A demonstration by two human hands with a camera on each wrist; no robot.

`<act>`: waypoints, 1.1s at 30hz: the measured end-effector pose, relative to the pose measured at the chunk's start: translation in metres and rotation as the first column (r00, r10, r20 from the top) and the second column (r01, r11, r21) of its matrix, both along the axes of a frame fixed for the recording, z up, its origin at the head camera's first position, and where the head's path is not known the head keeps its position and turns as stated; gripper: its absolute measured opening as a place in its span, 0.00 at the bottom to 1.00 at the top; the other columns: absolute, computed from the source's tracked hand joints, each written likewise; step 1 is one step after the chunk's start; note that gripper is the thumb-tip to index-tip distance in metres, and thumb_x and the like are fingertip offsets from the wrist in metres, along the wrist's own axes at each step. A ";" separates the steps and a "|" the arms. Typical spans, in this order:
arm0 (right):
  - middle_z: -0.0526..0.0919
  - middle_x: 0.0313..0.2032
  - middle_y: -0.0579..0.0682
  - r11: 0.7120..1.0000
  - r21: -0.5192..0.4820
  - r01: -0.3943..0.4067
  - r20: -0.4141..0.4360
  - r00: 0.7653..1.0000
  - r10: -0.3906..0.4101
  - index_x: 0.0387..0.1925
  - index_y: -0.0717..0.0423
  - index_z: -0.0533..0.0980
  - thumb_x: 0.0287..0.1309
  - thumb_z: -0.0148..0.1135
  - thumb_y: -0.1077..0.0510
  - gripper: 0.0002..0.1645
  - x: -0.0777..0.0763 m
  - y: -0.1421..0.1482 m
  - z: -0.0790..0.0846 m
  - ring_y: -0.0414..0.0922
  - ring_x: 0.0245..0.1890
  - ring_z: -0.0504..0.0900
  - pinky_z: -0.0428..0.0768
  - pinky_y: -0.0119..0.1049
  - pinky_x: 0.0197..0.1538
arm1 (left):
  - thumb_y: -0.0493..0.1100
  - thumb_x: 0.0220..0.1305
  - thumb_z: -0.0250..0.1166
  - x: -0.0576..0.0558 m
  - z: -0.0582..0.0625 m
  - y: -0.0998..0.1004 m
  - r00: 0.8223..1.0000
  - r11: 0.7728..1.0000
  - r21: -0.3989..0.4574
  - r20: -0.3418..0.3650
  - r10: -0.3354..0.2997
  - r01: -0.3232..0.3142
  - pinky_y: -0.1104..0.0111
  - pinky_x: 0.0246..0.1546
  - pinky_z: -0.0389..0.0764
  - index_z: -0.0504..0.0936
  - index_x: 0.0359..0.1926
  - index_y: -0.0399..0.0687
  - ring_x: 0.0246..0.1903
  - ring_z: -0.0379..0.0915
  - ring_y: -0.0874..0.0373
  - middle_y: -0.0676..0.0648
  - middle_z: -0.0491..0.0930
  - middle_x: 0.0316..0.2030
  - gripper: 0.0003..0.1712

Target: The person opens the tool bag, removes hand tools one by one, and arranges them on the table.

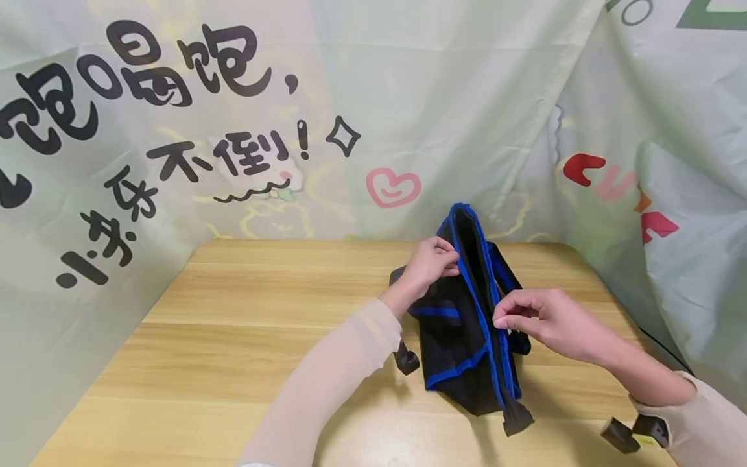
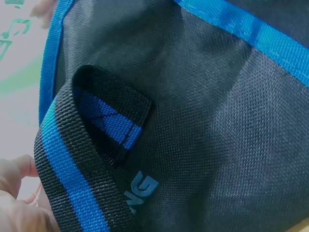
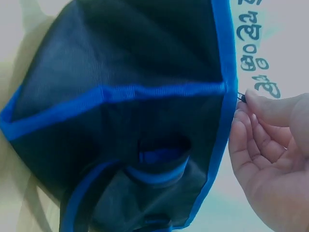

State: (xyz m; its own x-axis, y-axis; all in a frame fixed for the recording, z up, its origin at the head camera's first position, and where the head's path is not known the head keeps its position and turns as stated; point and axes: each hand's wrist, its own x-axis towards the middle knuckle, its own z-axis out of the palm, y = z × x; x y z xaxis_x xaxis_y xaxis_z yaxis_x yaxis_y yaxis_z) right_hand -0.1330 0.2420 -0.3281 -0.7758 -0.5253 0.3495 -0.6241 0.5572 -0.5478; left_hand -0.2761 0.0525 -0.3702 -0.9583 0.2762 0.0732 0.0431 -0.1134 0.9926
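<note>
A black fabric bag [image 1: 449,353] with blue edging stands on the table, its long narrow mouth open toward the head camera. My left hand [image 1: 430,264] grips the blue-trimmed rim on the left side, toward the far end. My right hand [image 1: 539,318] is at the opposite rim, nearer the middle. In the right wrist view, its thumb and fingers pinch a small dark zipper pull [image 3: 242,98] at the edge. A black webbing handle [image 2: 72,164] with a blue stripe loops out from the bag's side, beside my left fingers. The bag's inside is dark.
The bag is on a light wooden table [image 1: 251,318]. A pale printed curtain [image 1: 350,78] hangs close behind it and along the right. A dark fabric tab [image 1: 517,418] sticks out at the bag's near end. Small black blocks [image 1: 621,436] show beside the right sleeve.
</note>
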 end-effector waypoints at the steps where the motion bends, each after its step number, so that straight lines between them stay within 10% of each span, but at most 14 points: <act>1: 0.81 0.27 0.38 1.000 0.002 -0.002 0.003 1.000 0.002 0.31 0.42 0.80 0.58 0.67 0.64 0.11 0.004 0.000 0.000 0.37 0.25 0.75 0.74 0.29 0.27 | 0.30 0.64 0.64 0.000 0.001 0.000 1.000 1.000 0.001 0.000 0.002 -0.002 0.66 0.32 0.85 0.75 0.37 0.37 0.22 0.79 0.55 0.43 0.80 0.27 0.05; 11: 0.82 0.28 0.39 0.991 -0.041 -0.124 0.071 0.989 0.127 0.34 0.44 0.80 0.60 0.64 0.66 0.11 0.032 0.007 -0.005 0.37 0.27 0.77 0.76 0.30 0.28 | 0.30 0.63 0.64 -0.002 0.001 -0.002 1.000 1.000 0.011 -0.006 0.008 -0.008 0.66 0.32 0.85 0.74 0.38 0.38 0.23 0.79 0.54 0.42 0.80 0.27 0.06; 33: 0.81 0.32 0.46 0.873 -0.237 -0.427 0.114 0.880 0.461 0.40 0.51 0.79 0.53 0.60 0.80 0.23 0.064 0.017 -0.023 0.40 0.29 0.78 0.76 0.31 0.28 | 0.30 0.64 0.63 0.001 0.007 -0.015 0.999 1.000 -0.014 -0.031 0.017 -0.018 0.66 0.33 0.84 0.74 0.39 0.38 0.24 0.79 0.54 0.42 0.79 0.29 0.06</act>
